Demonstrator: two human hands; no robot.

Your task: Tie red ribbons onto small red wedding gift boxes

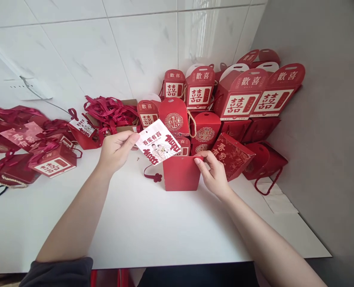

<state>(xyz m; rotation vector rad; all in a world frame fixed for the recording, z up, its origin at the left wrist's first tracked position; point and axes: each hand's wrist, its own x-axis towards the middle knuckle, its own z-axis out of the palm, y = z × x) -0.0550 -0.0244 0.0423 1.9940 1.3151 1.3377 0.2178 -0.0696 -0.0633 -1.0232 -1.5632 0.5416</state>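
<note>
White card (159, 144) in my left hand (115, 151), red box (181, 175) in my right hand (215, 173).
I pinch the card by one corner only, so it could bend or slip; the box stands on the white table (153, 227), held at its top right edge, where a sideways tug might tip it. Both forearms reach forward and inward.
</note>
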